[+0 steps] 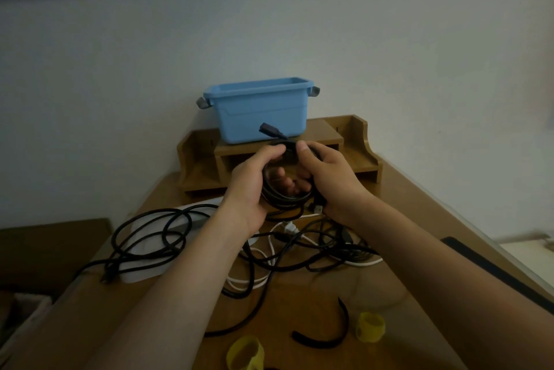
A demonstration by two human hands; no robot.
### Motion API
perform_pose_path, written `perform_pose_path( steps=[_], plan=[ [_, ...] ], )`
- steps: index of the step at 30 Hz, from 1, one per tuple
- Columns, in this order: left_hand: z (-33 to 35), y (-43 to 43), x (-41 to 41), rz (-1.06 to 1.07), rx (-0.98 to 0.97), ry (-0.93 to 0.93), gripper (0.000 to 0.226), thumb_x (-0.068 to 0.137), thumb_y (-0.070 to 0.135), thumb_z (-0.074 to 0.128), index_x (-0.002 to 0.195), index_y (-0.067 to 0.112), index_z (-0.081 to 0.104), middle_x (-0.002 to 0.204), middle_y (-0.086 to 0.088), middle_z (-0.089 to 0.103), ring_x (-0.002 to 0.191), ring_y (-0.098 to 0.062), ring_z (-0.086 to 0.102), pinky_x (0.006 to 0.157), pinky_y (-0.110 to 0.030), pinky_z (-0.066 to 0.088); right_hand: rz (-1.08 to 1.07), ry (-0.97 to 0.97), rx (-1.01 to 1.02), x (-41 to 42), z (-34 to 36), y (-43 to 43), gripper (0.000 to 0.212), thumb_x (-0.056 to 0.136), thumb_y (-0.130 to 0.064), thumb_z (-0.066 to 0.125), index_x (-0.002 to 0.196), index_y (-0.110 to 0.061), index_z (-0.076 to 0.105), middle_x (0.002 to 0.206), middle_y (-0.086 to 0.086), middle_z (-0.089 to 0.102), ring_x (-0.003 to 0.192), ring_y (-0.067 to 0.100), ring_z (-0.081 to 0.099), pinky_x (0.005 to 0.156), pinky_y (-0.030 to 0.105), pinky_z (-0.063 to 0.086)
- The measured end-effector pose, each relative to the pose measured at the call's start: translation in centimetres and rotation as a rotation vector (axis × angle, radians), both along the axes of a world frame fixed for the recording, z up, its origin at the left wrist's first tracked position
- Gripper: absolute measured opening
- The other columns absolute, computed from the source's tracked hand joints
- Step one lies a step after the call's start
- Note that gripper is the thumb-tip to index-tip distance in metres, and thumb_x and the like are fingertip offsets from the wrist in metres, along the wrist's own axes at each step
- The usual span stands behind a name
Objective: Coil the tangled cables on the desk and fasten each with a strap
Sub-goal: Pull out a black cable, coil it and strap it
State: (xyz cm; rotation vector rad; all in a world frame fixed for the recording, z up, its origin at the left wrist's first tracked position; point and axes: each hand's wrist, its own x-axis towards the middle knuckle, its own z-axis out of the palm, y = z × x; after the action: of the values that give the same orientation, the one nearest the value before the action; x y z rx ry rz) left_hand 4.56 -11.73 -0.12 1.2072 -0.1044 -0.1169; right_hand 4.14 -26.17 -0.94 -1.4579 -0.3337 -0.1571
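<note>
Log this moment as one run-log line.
step: coiling | left hand: grips black cable coil | right hand: grips same coil | tangled cables: on desk | black strap, yellow strap: loose on desk, unused

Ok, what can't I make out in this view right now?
Head view:
- coil: partly hidden by left hand and right hand; loop count unclear.
- bin: inside hidden by its own wall.
- tangle: middle covered by the forearms.
- yellow strap, nearest: cut off by bottom edge.

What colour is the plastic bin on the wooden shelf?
The bin is light blue; head view.
</note>
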Motion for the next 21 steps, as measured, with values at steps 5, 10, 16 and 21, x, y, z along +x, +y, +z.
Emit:
perform_pose_path(
  steps=[5,10,16,21],
  plan=[
    [0.0,-0.3,-0.1,0.153,0.089,-0.063,0.037,0.082,0.051,0.078,0.103,0.021,0.075,0.076,0.0,0.059,0.067,-0.012,0.055,0.066,-0.031,0.052,-0.004,-0.089,-0.154,-0.3,-0.1,0.0,0.025,0.107,-0.027,0.049,0.118,-0.011,0.064,0.06,-0.006,0.052,0.053,0.013,0.048,0.057,0.03,0.049],
    [-0.4,-0.4,0.0,0.244,0.077,-0.068,0.034,0.086,0.054,0.073,0.102,0.023,0.071,0.094,-0.005,0.063,0.076,-0.024,0.051,0.059,-0.03,0.038,0.108,-0.065,-0.13,-0.5,0.0,0.2,0.026,0.105,-0.026,0.055,0.123,-0.009,0.062,0.063,-0.006,0.057,0.056,0.013,0.051,0.065,0.033,0.054],
    [-0.8,0.0,0.8,0.315,-0.055,-0.017,0.024,0.087,0.035,0.069,0.097,0.014,0.067,0.08,-0.009,0.057,0.059,-0.017,0.045,0.047,-0.025,0.031,0.204,0.021,-0.024,-0.6,0.3,0.1,0.029,0.102,-0.021,0.058,0.129,-0.009,0.06,0.086,0.003,0.068,0.074,0.017,0.066,0.071,0.026,0.057],
    [-0.9,-0.4,0.5,0.346,-0.091,-0.019,0.009,0.091,0.022,0.061,0.085,0.015,0.061,0.056,0.003,0.045,0.045,-0.009,0.035,0.042,-0.022,0.026,-0.002,-0.124,-0.173,-0.9,0.0,0.8,0.031,0.103,-0.017,0.057,0.133,-0.014,0.057,0.108,0.009,0.07,0.069,0.017,0.068,0.075,0.033,0.063]
  ],
)
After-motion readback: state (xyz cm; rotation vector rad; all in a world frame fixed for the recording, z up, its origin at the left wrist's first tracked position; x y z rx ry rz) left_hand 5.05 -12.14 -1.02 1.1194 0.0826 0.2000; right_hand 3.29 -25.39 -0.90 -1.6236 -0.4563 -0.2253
